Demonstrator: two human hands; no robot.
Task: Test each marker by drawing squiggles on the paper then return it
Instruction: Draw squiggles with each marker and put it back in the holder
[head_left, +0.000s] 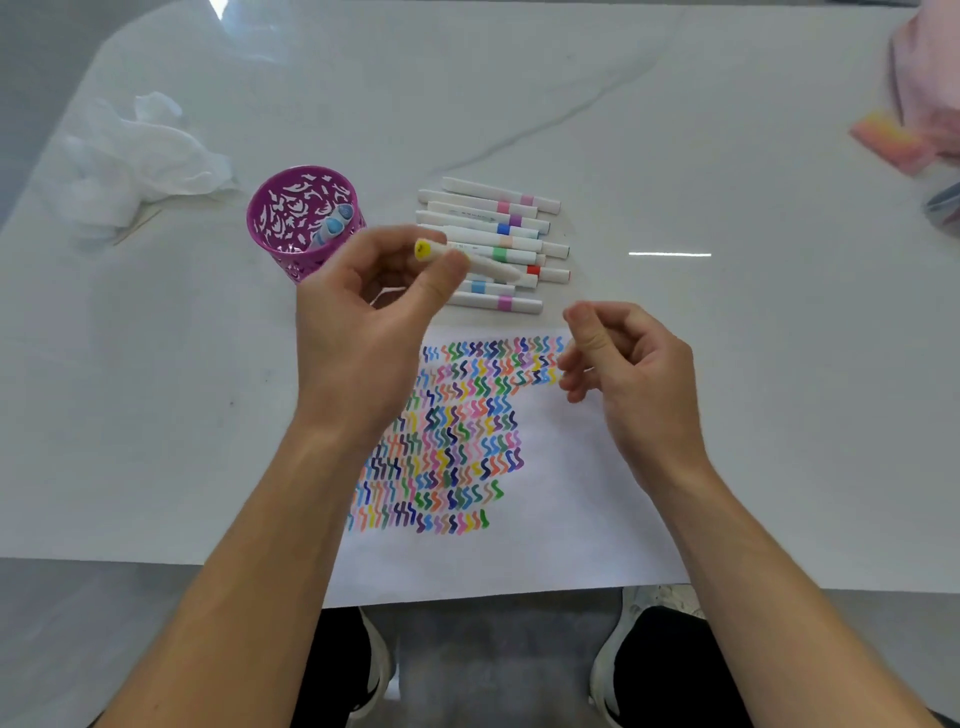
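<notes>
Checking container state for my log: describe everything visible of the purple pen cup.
The purple pen cup is a round holder with leaf-like cutouts in its wall. It stands upright on the white table, left of the marker row, holding one blue-capped marker leaning against its rim. The left hand covers its near right edge.

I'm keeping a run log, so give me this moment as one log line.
left hand: grips yellow-capped marker over marker row | right hand: loosely curled, nothing visible, near paper | purple cup: one blue marker
</notes>
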